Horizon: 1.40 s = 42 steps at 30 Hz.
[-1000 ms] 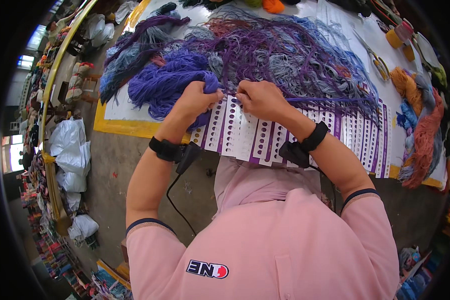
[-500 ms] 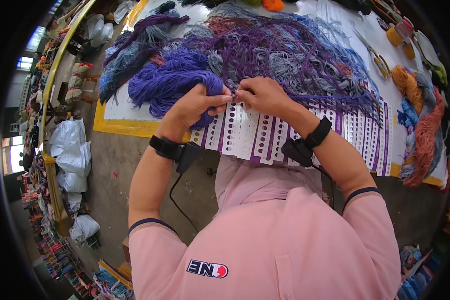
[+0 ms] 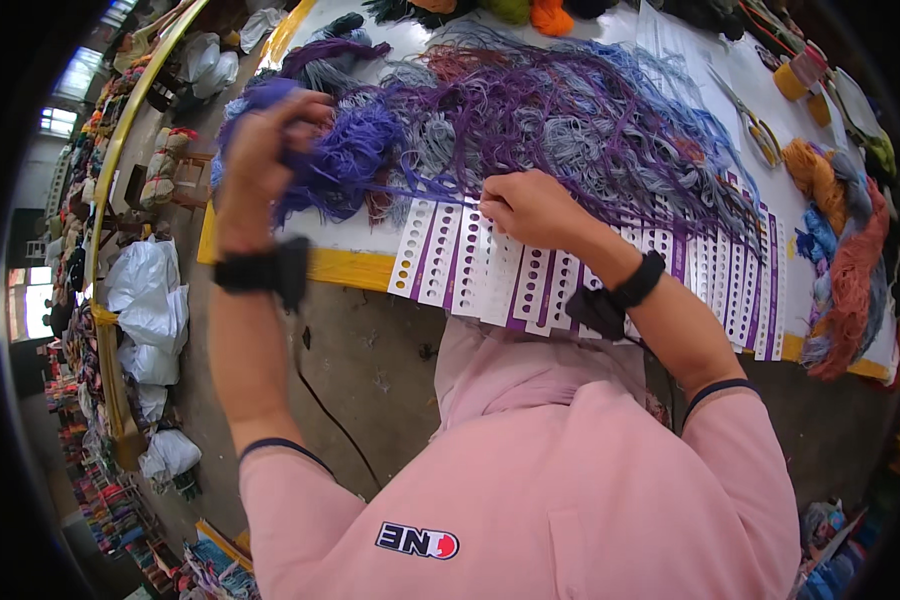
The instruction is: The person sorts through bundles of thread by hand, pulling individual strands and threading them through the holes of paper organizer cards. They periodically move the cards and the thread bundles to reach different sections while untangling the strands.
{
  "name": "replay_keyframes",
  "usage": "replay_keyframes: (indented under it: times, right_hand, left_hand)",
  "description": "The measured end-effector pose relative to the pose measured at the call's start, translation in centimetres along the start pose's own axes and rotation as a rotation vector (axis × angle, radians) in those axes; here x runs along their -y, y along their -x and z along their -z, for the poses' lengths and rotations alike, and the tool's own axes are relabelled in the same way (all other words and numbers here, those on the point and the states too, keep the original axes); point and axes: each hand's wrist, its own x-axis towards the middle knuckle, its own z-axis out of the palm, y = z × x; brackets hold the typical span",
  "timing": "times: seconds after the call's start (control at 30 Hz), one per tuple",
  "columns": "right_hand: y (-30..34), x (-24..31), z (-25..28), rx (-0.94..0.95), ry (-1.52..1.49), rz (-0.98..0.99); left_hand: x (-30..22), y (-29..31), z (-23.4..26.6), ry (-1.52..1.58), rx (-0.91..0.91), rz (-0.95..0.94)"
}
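My left hand (image 3: 260,150) is raised at the left, smeared by motion. Violet-blue yarn (image 3: 355,145) hangs about it, and the blurred part beyond the hand seems gripped in it. Strands of this yarn run right to my right hand (image 3: 532,208), whose fingers are pinched at the top edge of the white-and-purple punched cards (image 3: 468,265). The fingertips hide exactly how strand and card meet. Behind both hands spreads a tangled heap of grey-blue and dark purple yarn (image 3: 570,130), tied along the row of cards.
Scissors (image 3: 755,125) lie on the white table (image 3: 315,235) at the right, near yellow spools (image 3: 792,80). Orange, blue and rust skeins (image 3: 850,270) drape over the right edge. Orange yarn (image 3: 550,15) sits at the back. White plastic bags (image 3: 145,290) are off to the left.
My left hand has swung left and away from my right hand, drawing violet-blue yarn with it. Strands now stretch between the hands. My right hand stays nearly in place.
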Motion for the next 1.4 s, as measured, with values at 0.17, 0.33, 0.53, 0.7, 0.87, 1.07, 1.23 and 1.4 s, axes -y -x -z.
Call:
replay_keyframes:
  times: [0.17,0.33,0.53,0.7,0.87,1.07,1.23,1.4]
  right_hand:
    - [0.6,-0.3,-1.5,-0.237,-0.067,0.251]
    - [-0.9,2.7,-1.9,-0.151,-0.613,-0.05]
    - [-1.7,2.1,-3.4,-0.023,-1.087,-0.11]
    - [-2.1,2.4,-4.0,-0.024,-0.941,-0.023]
    - [-0.8,2.5,-2.7,-0.007,-1.114,-0.074]
    - [-0.2,2.2,-3.0,0.041,-1.216,-0.069]
    - [0.1,2.2,-2.9,0.043,-1.23,-0.09]
    - [0.0,1.8,-3.2,0.039,-1.265,-0.093]
  left_hand:
    - [11.0,4.8,-9.2,0.677,0.211,0.346]
    - [11.6,5.3,-9.5,0.709,0.271,0.313]
    - [11.7,5.5,-9.6,0.692,0.29,0.282]
    - [12.0,5.3,-9.2,0.637,0.419,0.271]
    - [11.3,6.0,-9.3,0.732,0.15,0.288]
    - [12.0,6.2,-8.7,0.5,0.23,0.142]
    - [11.8,6.4,-9.1,0.488,0.218,0.129]
    - [11.5,6.6,-9.3,0.504,0.201,0.15]
